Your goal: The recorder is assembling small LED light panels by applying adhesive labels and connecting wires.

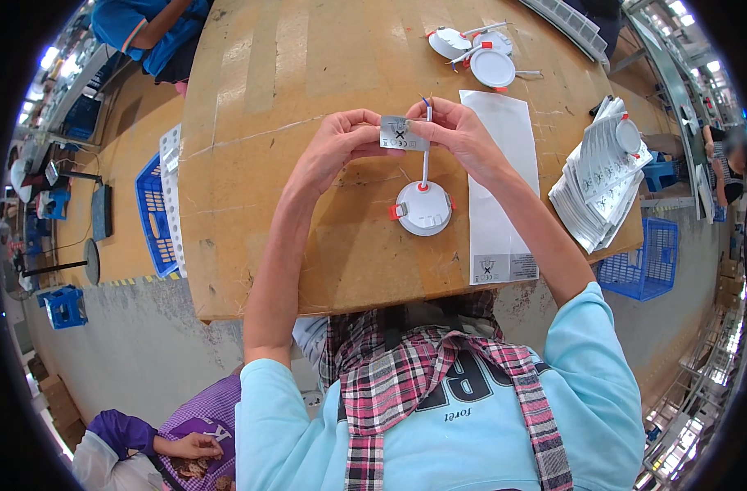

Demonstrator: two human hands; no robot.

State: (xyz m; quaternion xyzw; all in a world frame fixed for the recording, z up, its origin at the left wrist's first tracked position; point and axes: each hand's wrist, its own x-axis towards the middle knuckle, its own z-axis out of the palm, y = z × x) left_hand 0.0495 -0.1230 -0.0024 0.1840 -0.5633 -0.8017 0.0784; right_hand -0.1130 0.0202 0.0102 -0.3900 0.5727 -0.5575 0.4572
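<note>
A small silver-grey printed label [396,137] is stretched between my two hands. My left hand [337,146] pinches its left end with thumb and fingers. The right end is in the fingertips of my right hand [462,141], right where the white cable [426,164] passes. That cable runs down to a round white downlight [423,211] lying on the table, with red-tipped spring clips at its sides. Bare blue and brown wire ends stick out above my right fingers. Whether the label touches the cable I cannot tell.
Right of the downlight lies a long white backing sheet [503,188] with grey labels at its near end. A fanned stack of label sheets [594,188] carries another round lamp [628,137]. Several downlights [493,69] sit farther back. Blue crates [154,217] flank the table [324,286]; other people are nearby.
</note>
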